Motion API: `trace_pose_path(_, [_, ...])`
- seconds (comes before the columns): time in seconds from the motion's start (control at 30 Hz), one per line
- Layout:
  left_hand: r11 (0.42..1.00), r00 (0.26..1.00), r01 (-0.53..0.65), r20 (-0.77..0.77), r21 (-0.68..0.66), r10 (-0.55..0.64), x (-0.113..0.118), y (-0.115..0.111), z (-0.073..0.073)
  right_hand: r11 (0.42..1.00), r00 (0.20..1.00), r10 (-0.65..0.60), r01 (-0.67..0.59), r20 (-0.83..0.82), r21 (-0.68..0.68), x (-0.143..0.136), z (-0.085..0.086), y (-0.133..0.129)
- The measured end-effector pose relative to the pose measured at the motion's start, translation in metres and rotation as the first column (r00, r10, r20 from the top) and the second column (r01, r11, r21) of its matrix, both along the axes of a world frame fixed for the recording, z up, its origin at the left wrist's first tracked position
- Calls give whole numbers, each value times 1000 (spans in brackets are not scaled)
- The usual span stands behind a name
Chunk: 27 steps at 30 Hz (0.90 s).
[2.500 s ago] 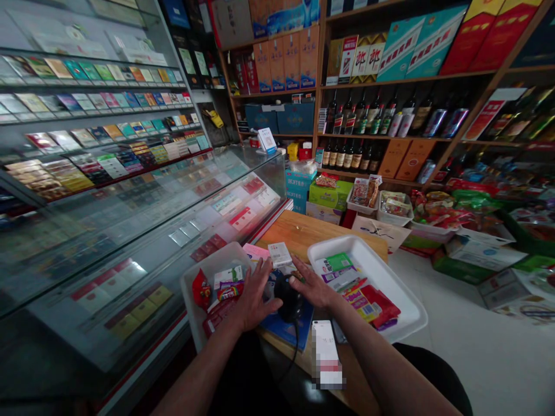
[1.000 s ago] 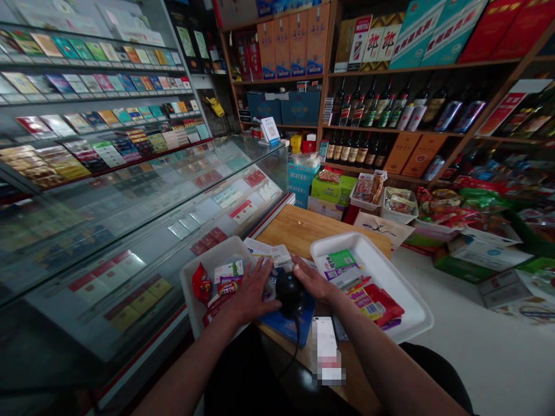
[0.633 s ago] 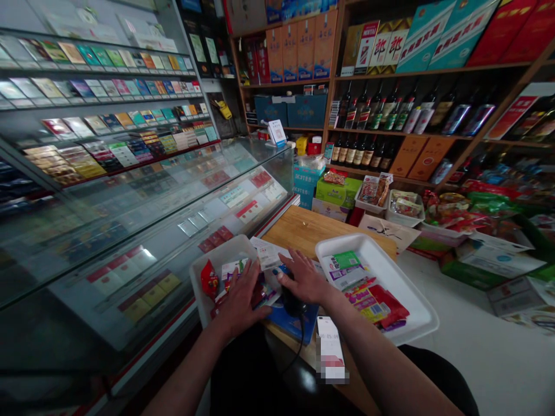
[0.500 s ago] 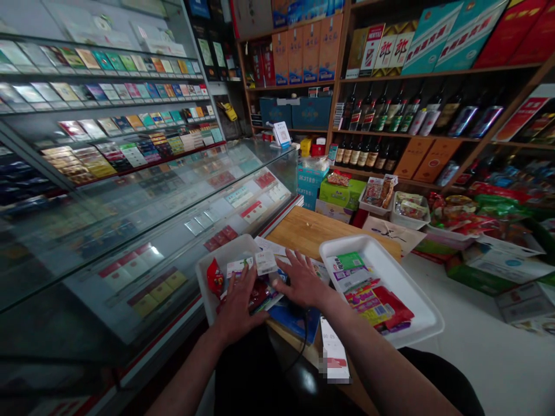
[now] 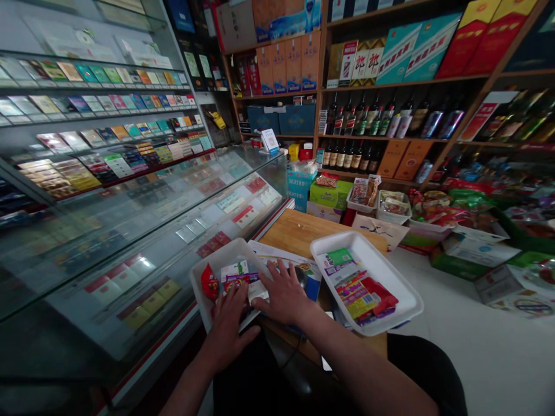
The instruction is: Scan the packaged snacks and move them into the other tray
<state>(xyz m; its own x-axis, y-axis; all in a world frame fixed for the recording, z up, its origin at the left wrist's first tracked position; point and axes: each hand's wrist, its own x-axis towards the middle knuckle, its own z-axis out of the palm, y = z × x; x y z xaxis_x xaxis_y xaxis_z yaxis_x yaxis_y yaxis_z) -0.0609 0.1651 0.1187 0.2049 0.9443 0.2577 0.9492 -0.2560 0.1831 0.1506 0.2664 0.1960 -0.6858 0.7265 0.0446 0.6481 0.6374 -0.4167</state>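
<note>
My left hand (image 5: 229,318) lies palm down over the near side of a white plastic tray (image 5: 196,271), its fingers stretched onto the packets inside. My right hand (image 5: 284,293) reaches across the tray's right side, fingers spread. Between the hands lies a small white box (image 5: 258,293); whether my right thumb touches it I cannot tell. A red packet (image 5: 209,283) sits at the tray's left, beside a white-and-green packet (image 5: 234,270). Purple-edged packets are partly hidden under my left fingers.
A second white tray (image 5: 407,294) on the wooden table (image 5: 284,228) holds several colourful snack packets. A dark computer mouse (image 5: 300,277) and printed papers lie between the trays. A phone (image 5: 326,364) is mostly covered by my right forearm. The glass display counter (image 5: 143,231) runs along the left.
The small white box has gone from above the tray's right edge down into the tray. My right hand has moved left and lower with it. The whole view has shifted slightly right.
</note>
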Motion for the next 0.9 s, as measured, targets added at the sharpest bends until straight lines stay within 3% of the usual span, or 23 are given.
trace_pose_path(0.27, [996, 995, 43, 85, 73, -49, 48, 17, 20, 983, 988, -144, 150, -62, 107, 46, 16, 0])
trace_pose_path(0.4, [995, 989, 81, 122, 58, -88, 80, 24, 31, 954, 960, -269, 276, -73, 118, 80, 16, 6])
trace_pose_path(0.63, [981, 967, 196, 163, 8, -195, 138, 43, 42, 842, 841, -539, 537, 48, 55, 147, -15, 38])
trace_pose_path(0.8, [963, 959, 261, 136, -68, -250, 180, 69, 48, 771, 764, -628, 636, 148, -13, 187, -39, 67])
trace_pose_path(0.9, [953, 958, 277, 113, -127, -263, 206, 86, 53, 764, 752, -629, 644, 199, -19, 204, -50, 81])
